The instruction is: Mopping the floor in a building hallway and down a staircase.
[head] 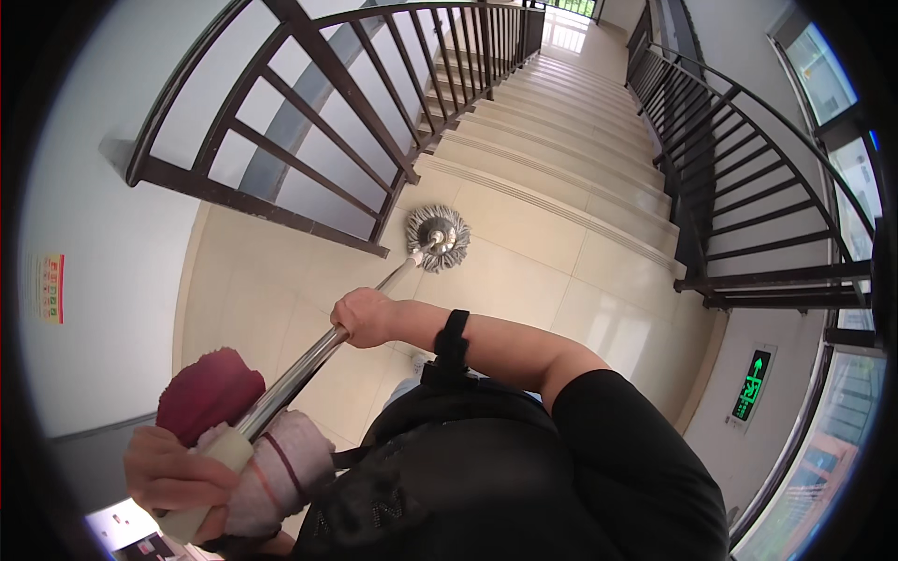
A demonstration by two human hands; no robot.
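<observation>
A string mop's round grey head [438, 238] lies on the beige tiled floor, just short of the top stair edge and beside the end of the left railing. Its metal handle [302, 372] runs down to the lower left. My right hand [363, 318] is closed around the middle of the handle. My left hand [179, 473] grips the pale end grip [224, 459] of the handle. A maroon cloth [210, 393] and a light towel with coloured stripes [280, 463] hang about my left hand and forearm; how they are held is partly hidden.
Tiled stairs [561, 140] lead away ahead between a dark metal railing [344, 91] on the left and another railing [758, 182] on the right. White walls stand at both sides, with a lit green exit sign [752, 386] and windows at right.
</observation>
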